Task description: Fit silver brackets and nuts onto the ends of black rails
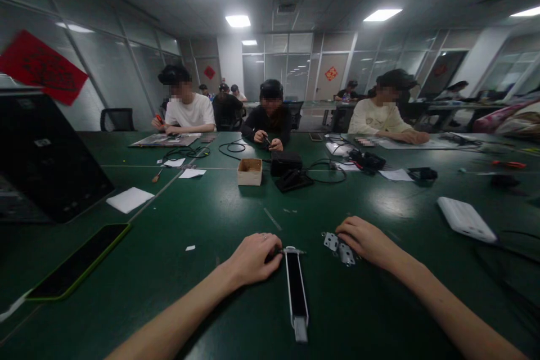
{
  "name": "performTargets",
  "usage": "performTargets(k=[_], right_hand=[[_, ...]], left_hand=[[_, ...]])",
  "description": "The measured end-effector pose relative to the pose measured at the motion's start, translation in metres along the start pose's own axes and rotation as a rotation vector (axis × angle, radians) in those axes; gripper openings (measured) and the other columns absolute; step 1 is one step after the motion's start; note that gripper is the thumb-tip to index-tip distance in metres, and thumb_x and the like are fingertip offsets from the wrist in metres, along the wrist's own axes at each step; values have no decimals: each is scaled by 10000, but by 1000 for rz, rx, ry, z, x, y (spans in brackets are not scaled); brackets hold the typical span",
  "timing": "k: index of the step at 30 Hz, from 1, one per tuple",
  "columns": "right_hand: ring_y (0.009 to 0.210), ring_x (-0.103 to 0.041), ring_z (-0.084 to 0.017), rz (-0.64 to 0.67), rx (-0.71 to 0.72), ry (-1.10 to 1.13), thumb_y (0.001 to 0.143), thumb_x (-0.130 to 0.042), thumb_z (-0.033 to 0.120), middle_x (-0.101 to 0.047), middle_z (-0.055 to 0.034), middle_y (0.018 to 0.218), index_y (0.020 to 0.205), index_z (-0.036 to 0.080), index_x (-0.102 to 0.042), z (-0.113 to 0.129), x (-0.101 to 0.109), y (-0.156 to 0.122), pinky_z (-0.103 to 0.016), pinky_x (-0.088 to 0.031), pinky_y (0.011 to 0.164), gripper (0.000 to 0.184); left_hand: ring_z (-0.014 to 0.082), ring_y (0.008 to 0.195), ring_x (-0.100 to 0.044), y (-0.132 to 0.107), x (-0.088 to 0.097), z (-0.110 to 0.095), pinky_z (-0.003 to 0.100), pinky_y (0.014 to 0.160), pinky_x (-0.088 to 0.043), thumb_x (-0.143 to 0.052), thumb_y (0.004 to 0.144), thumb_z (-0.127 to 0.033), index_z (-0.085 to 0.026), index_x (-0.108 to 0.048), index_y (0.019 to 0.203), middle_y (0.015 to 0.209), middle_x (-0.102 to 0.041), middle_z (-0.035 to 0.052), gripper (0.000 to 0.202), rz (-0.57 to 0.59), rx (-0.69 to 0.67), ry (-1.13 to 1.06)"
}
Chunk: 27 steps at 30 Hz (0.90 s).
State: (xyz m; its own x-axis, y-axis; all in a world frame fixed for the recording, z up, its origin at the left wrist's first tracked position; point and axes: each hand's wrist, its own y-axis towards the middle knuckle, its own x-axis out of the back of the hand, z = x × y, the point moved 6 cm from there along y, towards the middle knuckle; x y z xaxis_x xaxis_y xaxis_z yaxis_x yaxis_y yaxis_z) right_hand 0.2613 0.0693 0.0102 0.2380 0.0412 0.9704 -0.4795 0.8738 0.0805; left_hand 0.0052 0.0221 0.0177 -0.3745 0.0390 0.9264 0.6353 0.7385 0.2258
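Left hand (253, 259) is palm down, fingers curled onto the far end of the black strip (296, 287); can't tell from my end if it's a real grip. Right hand (367, 242) lies loosely open, fingertips on the small metal bracket (340, 248) just beside the strip. A cardboard box (250, 171) sits further out on the green table (189, 208), with a white device (466, 218) off right. Nothing's blocking either hand. The strip lies flat, long axis running straight away from me, grey tip nearest.
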Motion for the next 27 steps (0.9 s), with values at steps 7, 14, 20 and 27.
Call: performTargets(k=[7,14,20,27], right_hand=[[871,-574,-234,22,-81,-3,872,-422,326,-618,-107,932,903,170,-629,-6,-2,0,-355,-485,766,261],[844,-585,-223,-2,-168,41,825,-471,289,-623,-99,923,922,170,-617,-16,-4,-1,-337,-476,734,212],[842,-591,-238,8,-271,26,799,-498,345,-634,-96,892,869,169,-648,-16,1,-1,-327,-464,676,241],[681,-598,-191,72,-354,76,774,-515,307,-649,-71,768,763,161,-632,-13,-1,1,-263,-386,548,188]], left_hand=[[159,720,-562,0,5,-5,272,686,-437,-491,880,-247,-172,-561,961,804,-599,14,131,16,14,4],[159,713,-558,0,6,-6,271,677,-441,-487,880,-243,-167,-563,965,793,-593,14,136,13,14,19],[159,718,-561,-1,4,-5,272,679,-439,-491,882,-243,-170,-555,958,805,-596,13,124,1,3,14],[161,713,-565,0,5,-6,269,673,-438,-496,870,-233,-173,-553,964,779,-592,10,126,-9,-4,18]])
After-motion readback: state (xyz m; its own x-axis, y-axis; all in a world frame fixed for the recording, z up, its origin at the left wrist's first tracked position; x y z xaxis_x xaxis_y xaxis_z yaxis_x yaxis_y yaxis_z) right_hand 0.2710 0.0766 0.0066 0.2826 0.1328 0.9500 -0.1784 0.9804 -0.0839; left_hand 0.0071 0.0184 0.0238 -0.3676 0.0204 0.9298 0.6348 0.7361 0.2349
